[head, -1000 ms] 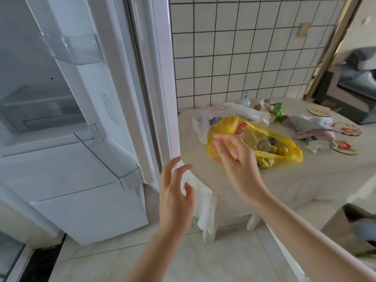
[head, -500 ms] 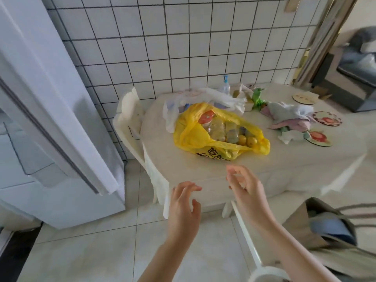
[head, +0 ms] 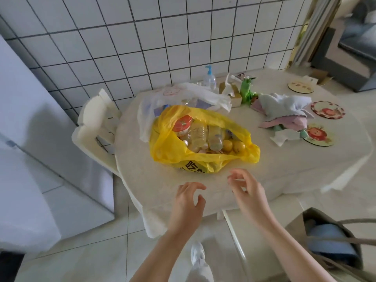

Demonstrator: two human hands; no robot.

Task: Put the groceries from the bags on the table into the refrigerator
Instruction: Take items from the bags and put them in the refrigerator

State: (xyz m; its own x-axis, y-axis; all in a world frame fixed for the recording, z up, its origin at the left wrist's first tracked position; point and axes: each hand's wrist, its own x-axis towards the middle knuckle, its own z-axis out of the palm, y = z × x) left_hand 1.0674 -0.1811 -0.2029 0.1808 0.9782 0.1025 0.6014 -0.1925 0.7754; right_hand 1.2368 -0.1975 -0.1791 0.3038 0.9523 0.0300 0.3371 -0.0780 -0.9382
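The left hand (head: 188,202) is in the air over the near edge of the table (head: 142,169). Its fingers are bent a little and spread, and it holds nothing. The right hand (head: 247,192) is just beside it, also over the table edge, with soft curled fingers and nothing in them. Both bare arms reach up from the bottom of the view.

Just past the hands sits a yellow plastic bag (head: 173,147). It is thin, shiny and crinkly, with black writing on the front. Its mouth is open. Inside are clear plastic bottles (head: 205,135), round yellow fruits (head: 239,147) and a cup with a red lid (head: 182,123). Behind it, touching it, lies a floppy white plastic bag (head: 195,94).

The table is pale, smooth and round-edged. Farther back stand a clear pump bottle (head: 209,79) with a blue top and a shiny green thing (head: 245,91). To the right is a soft heap of cloths (head: 284,110), with round flat coasters (head: 327,109) near it.

A white chair (head: 95,121) stands at the left of the table. The big white refrigerator (head: 30,139) fills the far left. The wall is white square tiles (head: 142,37).
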